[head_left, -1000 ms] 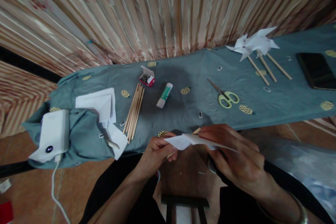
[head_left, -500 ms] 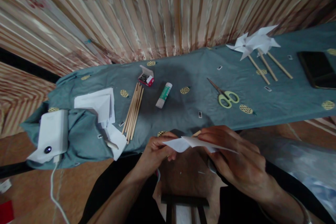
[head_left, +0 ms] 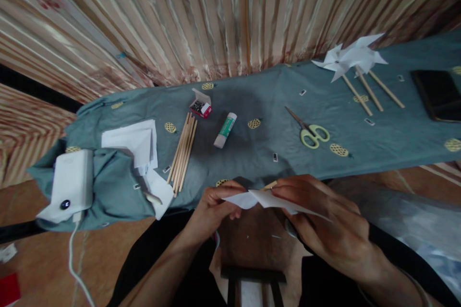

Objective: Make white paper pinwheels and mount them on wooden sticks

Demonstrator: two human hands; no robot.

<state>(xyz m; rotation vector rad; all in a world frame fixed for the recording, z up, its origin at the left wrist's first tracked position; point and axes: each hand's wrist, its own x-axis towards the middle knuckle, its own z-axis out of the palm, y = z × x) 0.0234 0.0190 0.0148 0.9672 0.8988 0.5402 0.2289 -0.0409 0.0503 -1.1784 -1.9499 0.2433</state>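
Observation:
Just off the table's near edge, a white paper pinwheel point(head_left: 266, 198) is between my hands, its blades seen nearly edge-on. My left hand point(head_left: 220, 204) pinches the left side of the paper between thumb and fingers. On the other side my right hand point(head_left: 324, 218) is closed around a wooden stick point(head_left: 269, 185), of which a short length shows behind the paper. Blades cover part of the right fingers, so the exact grip there is hidden. Nearest on the cloth are loose wooden sticks point(head_left: 183, 156), a glue stick point(head_left: 225, 130) and green-handled scissors point(head_left: 310, 134).
An open box of pins point(head_left: 201, 107) sits behind the sticks. Finished pinwheels point(head_left: 355, 60) lie at the far right beside a dark phone point(head_left: 437, 94). White paper sheets point(head_left: 129, 139) and a white power bank with a cable point(head_left: 73, 180) are left. A pleated curtain point(head_left: 216, 19) hangs behind.
My right hand has shifted very slightly right and down, with the paper tilting a little. My left hand stays about where it was.

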